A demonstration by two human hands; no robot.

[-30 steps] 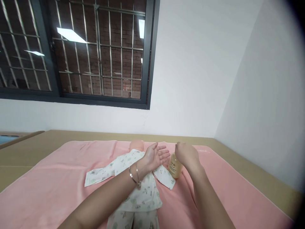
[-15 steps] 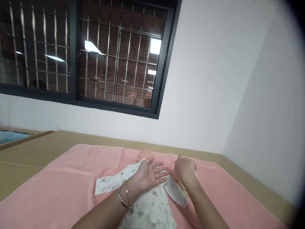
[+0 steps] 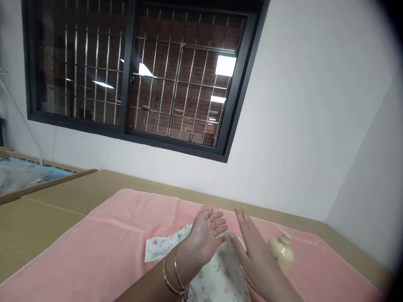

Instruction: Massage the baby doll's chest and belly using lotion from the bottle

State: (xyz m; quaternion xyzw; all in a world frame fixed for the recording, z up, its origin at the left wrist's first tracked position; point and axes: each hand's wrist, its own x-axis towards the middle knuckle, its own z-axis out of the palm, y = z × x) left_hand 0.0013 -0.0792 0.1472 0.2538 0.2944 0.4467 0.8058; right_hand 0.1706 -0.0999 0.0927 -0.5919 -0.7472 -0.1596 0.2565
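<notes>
My left hand point(image 3: 208, 237) is palm up, fingers spread, with metal bangles on the wrist and nothing in the palm. To its right, my right hand point(image 3: 256, 256) is stretched flat, its thumb apart, a little away from the left fingers. Below both lies a white printed baby garment point(image 3: 217, 277), one sleeve reaching left. A round skin-toned head point(image 3: 210, 207), like a doll's, shows just behind my left fingertips; the rest is hidden. Right of my right hand stands a pale yellow bottle point(image 3: 283, 251), slightly blurred, its lower part partly behind my wrist.
A pink towel point(image 3: 116, 235) covers much of the tan tabletop point(image 3: 56, 222). A wooden-edged crib or tray point(image 3: 59, 178) with blue and white cloth sits at the far left. Behind the table are a white wall point(image 3: 283, 126) and a barred, dark-framed window point(image 3: 176, 84).
My right hand has gone from curled to stretched flat and tilted toward the left hand. The bottle, mostly hidden before, now shows. The view has swung left; my left hand stays palm up.
</notes>
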